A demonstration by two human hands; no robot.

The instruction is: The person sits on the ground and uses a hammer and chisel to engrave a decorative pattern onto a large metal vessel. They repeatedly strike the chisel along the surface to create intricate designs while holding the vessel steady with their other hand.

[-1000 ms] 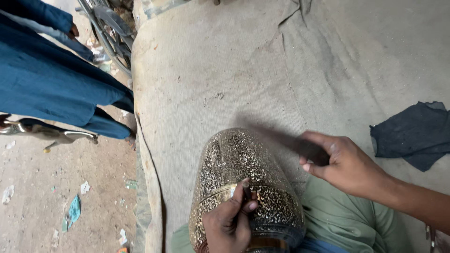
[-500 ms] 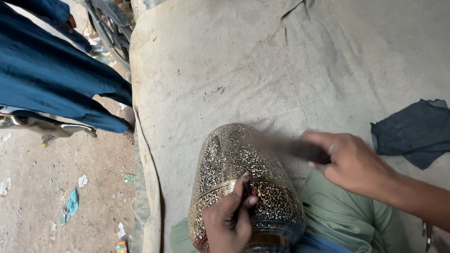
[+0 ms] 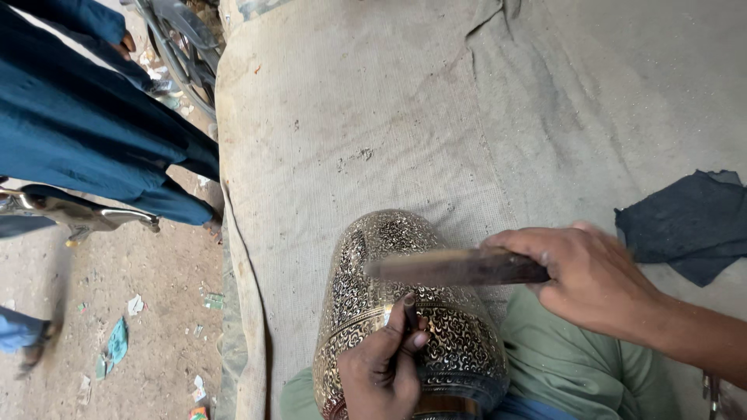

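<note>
Looking down from my head camera, I see the engraved brass vase (image 3: 408,311) lying across my lap on green cloth (image 3: 580,365), its base cut off by the lower edge. My left hand (image 3: 381,373) pinches a thin dark chisel (image 3: 409,315) against the scrollwork. My right hand (image 3: 591,276) has its fingers wrapped tight round a blurred wooden mallet (image 3: 455,267) held just above the chisel. Coarse grey sacking (image 3: 389,117) covers the ground; a dark rag (image 3: 689,222) lies at the right. A bystander's blue garment (image 3: 78,124) hangs over littered dirt.
</note>
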